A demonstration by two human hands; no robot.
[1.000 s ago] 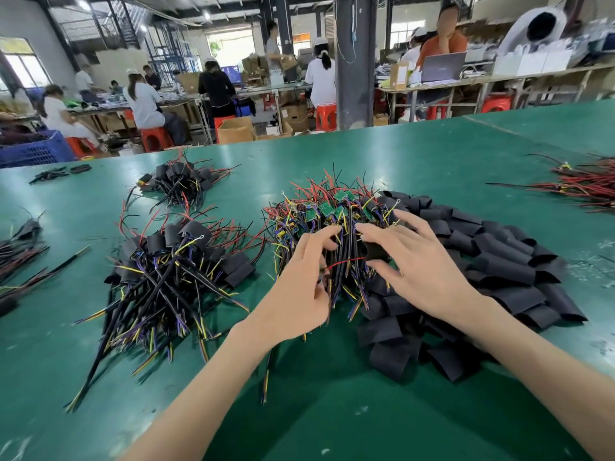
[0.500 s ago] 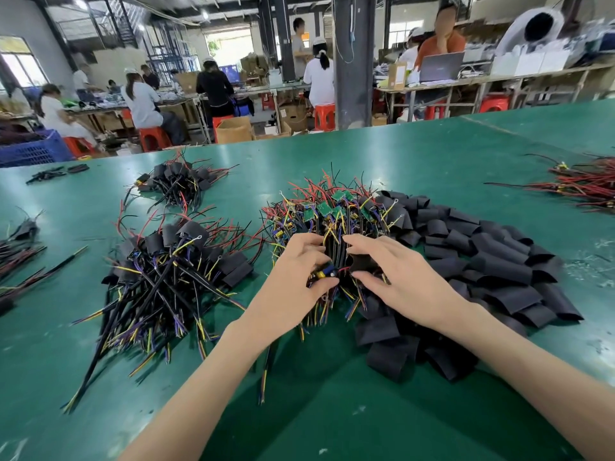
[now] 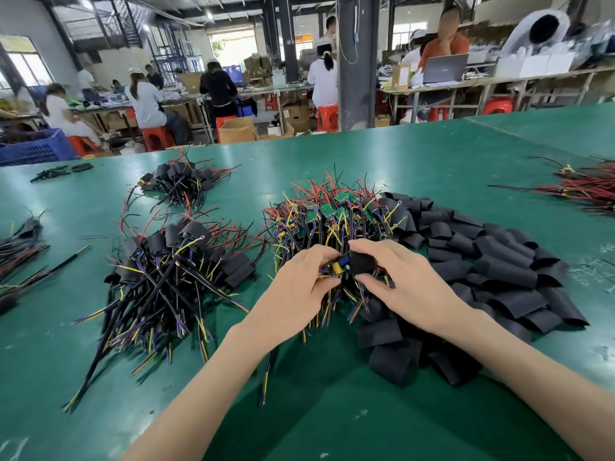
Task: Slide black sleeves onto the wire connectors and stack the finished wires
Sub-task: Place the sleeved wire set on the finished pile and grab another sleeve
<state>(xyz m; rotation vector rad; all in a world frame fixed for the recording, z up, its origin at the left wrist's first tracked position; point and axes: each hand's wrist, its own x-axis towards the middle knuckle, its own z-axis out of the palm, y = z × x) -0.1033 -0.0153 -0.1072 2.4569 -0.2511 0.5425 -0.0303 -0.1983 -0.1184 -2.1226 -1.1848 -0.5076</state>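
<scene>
My left hand [image 3: 296, 287] pinches a wire connector [image 3: 338, 265], a small board with yellow and blue parts, just above the pile of bare wire assemblies [image 3: 332, 221]. My right hand [image 3: 402, 281] grips a black sleeve [image 3: 361, 262] whose open end meets the connector. A heap of loose black sleeves [image 3: 492, 267] spreads to the right of my hands. Finished sleeved wires lie stacked in a pile [image 3: 173, 271] on the left, with their multicoloured leads pointing toward me.
A green table [image 3: 332, 410] carries everything. A smaller sleeved bundle [image 3: 181, 183] lies at the back left, red wires [image 3: 579, 188] at the far right, more dark wires [image 3: 16, 247] at the left edge. People work at benches beyond the table.
Both hands pulled back from the piles and came together. The left hand picked out a connector, the right a sleeve, and the sleeve's mouth now meets the connector.
</scene>
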